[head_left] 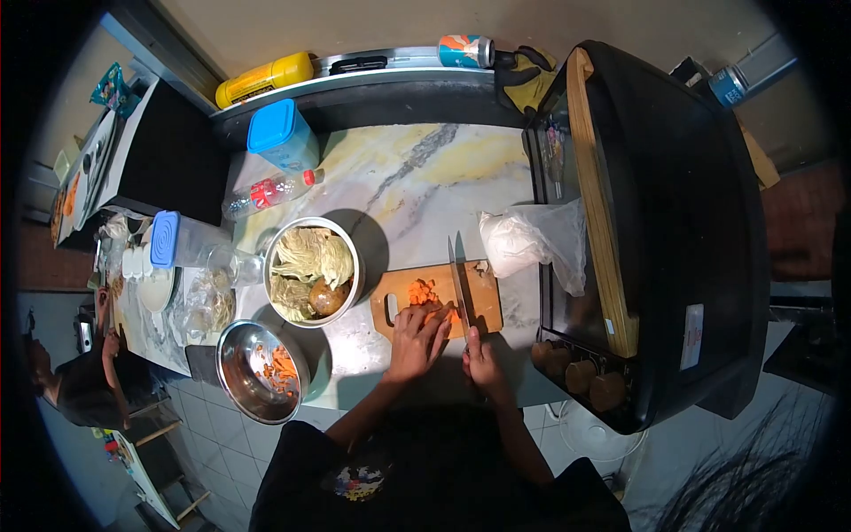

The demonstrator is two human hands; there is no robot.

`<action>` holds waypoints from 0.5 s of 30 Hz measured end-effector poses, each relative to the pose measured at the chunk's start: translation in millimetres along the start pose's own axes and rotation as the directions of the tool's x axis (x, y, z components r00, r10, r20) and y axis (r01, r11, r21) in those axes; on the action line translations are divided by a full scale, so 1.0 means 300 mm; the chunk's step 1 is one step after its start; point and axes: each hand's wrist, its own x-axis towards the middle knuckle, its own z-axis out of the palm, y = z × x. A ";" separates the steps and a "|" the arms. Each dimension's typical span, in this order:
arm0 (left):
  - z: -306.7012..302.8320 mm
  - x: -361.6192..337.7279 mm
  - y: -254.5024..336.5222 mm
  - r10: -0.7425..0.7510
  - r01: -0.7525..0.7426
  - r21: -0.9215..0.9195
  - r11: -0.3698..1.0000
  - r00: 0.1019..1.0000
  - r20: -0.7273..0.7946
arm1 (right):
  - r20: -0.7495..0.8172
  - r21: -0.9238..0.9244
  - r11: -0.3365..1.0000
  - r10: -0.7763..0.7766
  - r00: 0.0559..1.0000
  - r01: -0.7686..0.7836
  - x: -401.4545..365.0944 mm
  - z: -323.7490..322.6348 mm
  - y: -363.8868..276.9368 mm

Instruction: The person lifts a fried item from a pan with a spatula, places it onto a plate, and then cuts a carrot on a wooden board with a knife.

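My right hand [484, 363] is wrapped around the handle of a kitchen knife [458, 275], whose long blade points away from me over the wooden cutting board [487, 306]. Just left of the blade, my left hand [413, 344] presses its bent fingers onto a piece of carrot [443, 312], mostly hidden beneath them. A small heap of chopped carrot [423, 291] lies on the board beyond my left fingers. To the left stands a steel bowl [229, 377] with more carrot pieces in it.
A white pot [357, 288] of leafy cabbage stands left of the board. Behind it lie a plastic bottle [266, 195] and a blue-lidded container [282, 133]. A bag of white powder [514, 244] and a black oven [683, 239] are right. Another person [84, 390] works far left.
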 end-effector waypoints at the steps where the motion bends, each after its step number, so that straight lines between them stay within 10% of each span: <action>1: -0.001 -0.001 -0.001 0.002 -0.002 0.000 1.000 1.000 0.002 | 0.018 0.024 1.000 -0.016 1.000 0.016 0.001 -0.003 0.007; 5: -0.005 -0.006 -0.020 0.033 -0.033 -0.022 0.999 0.999 0.038 | 0.049 0.052 0.994 -0.103 0.993 0.101 0.007 0.011 0.029; 10: 0.003 -0.007 -0.023 0.047 -0.046 -0.040 0.998 0.999 0.006 | -0.041 -0.397 0.759 -0.577 0.816 0.516 0.069 0.029 0.214; 15: 0.016 -0.017 -0.029 0.041 -0.045 -0.079 0.996 0.998 -0.051 | -0.162 -0.251 0.867 -0.475 0.865 0.430 0.050 0.071 0.171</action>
